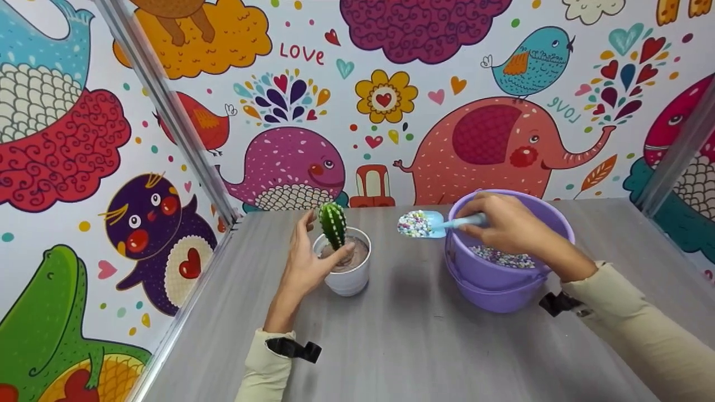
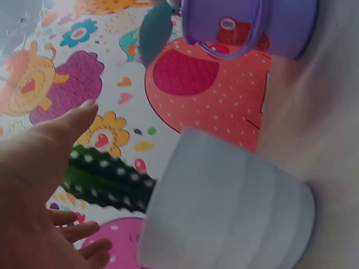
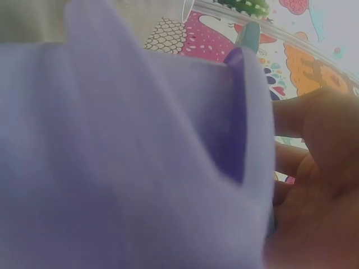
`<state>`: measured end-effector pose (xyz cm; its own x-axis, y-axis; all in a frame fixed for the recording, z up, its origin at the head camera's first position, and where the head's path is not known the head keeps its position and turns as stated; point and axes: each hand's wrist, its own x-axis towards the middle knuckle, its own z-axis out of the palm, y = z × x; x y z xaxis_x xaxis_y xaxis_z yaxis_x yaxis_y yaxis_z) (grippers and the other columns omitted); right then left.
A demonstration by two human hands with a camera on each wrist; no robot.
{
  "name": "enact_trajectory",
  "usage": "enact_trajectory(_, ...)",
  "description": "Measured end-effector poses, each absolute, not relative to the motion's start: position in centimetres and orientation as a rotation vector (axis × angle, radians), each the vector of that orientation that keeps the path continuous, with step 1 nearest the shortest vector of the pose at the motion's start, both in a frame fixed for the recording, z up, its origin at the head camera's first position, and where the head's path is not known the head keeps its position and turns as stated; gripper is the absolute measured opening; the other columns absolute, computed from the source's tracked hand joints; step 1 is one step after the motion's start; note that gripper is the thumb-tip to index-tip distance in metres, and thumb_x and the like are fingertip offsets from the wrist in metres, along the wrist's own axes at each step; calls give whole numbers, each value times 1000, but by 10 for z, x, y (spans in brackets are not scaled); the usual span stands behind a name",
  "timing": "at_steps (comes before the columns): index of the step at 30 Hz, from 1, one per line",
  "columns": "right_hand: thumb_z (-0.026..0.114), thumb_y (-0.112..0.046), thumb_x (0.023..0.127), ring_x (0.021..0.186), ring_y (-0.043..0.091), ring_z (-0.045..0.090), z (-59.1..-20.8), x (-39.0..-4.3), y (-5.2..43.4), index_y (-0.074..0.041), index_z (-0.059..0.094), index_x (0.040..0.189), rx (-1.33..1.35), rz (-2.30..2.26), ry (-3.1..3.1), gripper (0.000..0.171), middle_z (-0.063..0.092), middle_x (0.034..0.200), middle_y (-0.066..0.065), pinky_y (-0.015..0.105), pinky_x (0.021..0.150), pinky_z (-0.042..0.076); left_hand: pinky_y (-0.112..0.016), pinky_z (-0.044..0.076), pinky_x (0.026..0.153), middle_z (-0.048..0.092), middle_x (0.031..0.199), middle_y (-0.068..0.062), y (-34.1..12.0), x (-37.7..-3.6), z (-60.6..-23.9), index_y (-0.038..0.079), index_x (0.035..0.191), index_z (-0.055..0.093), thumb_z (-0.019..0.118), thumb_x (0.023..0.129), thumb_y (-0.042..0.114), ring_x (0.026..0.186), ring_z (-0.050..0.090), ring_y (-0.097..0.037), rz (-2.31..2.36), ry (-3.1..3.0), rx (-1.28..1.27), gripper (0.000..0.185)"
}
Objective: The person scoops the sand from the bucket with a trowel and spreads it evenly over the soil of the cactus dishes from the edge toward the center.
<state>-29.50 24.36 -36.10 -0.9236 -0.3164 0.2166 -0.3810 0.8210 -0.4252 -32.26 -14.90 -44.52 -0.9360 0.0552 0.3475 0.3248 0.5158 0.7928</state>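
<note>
A small green cactus (image 1: 333, 224) stands in soil in a white pot (image 1: 349, 279) on the grey table (image 1: 402, 346). My left hand (image 1: 304, 261) is open beside the pot, thumb lying on its near rim, fingers straight up behind the cactus. In the left wrist view the open left hand (image 2: 33, 185) sits next to the cactus (image 2: 106, 179) and pot (image 2: 224, 207). My right hand (image 1: 503, 223) grips the handle of a light-blue scoop (image 1: 430, 224) heaped with coloured pebbles (image 1: 414, 223), held in the air between the pot and a purple bucket (image 1: 497, 285).
More coloured pebbles (image 1: 503, 258) lie inside the bucket, which fills the right wrist view (image 3: 140, 157). Cartoon-printed walls close the table at the back and both sides, with metal posts (image 1: 167, 106) at the corners. Bare tabletop lies in front of pot and bucket.
</note>
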Motion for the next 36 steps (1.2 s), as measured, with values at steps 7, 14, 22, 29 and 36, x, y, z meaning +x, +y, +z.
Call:
enact_trajectory(7,84,-15,94,98,24,64,-362,-298,229,-10,84,113,594,677,-2835,20,77,111,7,37,80,52,-68,27,130,29,175,-17,-154,-327,-462,13,171,19,92,75,66,164,29,-38,-1383,-2693,-297,132)
enact_trajectory(14,84,-15,93,86,22,60,-367,-301,214,-9,85,109,599,644,-2829,17,71,100,6,34,73,46,-67,27,131,30,174,-17,-155,-331,-473,12,170,23,94,74,63,164,29,-37,-1337,-2700,-365,130)
enact_trajectory(22,84,-15,92,91,24,60,-373,-307,195,-8,85,108,631,626,-2812,17,70,100,7,39,79,47,-64,30,131,38,168,-15,-158,-332,-484,12,167,30,96,73,62,162,33,-35,-1359,-2677,-369,125)
enact_trajectory(29,85,-16,92,91,24,58,-371,-311,181,-9,86,109,623,608,-2824,19,68,97,6,37,78,45,-64,28,132,37,168,-14,-159,-331,-490,13,167,30,94,75,61,162,31,-34,-1390,-2662,-360,122)
enact_trajectory(36,86,-16,90,93,26,61,-373,-315,168,-8,86,106,615,560,-2818,18,70,98,8,48,85,51,-65,27,132,36,170,-15,-159,-330,-492,13,167,29,94,75,61,163,31,-35,-1415,-2646,-330,123)
